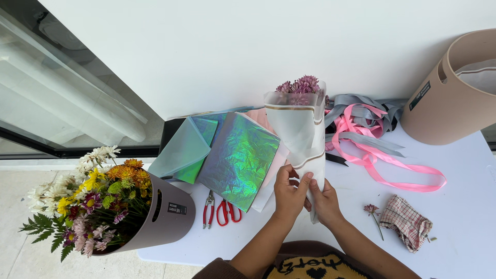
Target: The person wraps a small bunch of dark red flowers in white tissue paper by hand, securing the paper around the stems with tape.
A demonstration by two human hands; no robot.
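- Centrally, a bouquet (302, 129) of purple flowers in translucent white wrapping was held upright over the white surface (465, 206); only the flower heads showed above the wrap, and the stems were hidden inside it.
- The left hand (288, 192) was closed around the lower part of the wrap, thumb and fingers pinching the paper.
- The right hand (324, 200) was pressed against the same lower end from the other side; its fingers were largely concealed behind the wrap and the left hand, so its exact grip could not be made out.
- Both forearms were cut off by the bottom edge, along with a dark garment with a yellow pattern.
- Just left of the bouquet, iridescent green sheets (237, 157) lay overlapped; pink paper beneath them was mostly covered.
- Red-handled scissors (227, 212) and a second red-handled cutting tool (208, 209) lay near the sheets, their blades partly tucked under the sheet edge.
- Tangled pink and grey ribbons (369, 134) were spread to the right, their far ends hidden behind the bouquet.
- A single cut flower (372, 211) and a crumpled checked cloth (405, 221) lay near the right hand.
- A beige bucket (449, 98) was cropped at the right edge.
- A taupe bucket of mixed flowers (165, 214) leaned at the surface's left corner, its base out of sight.
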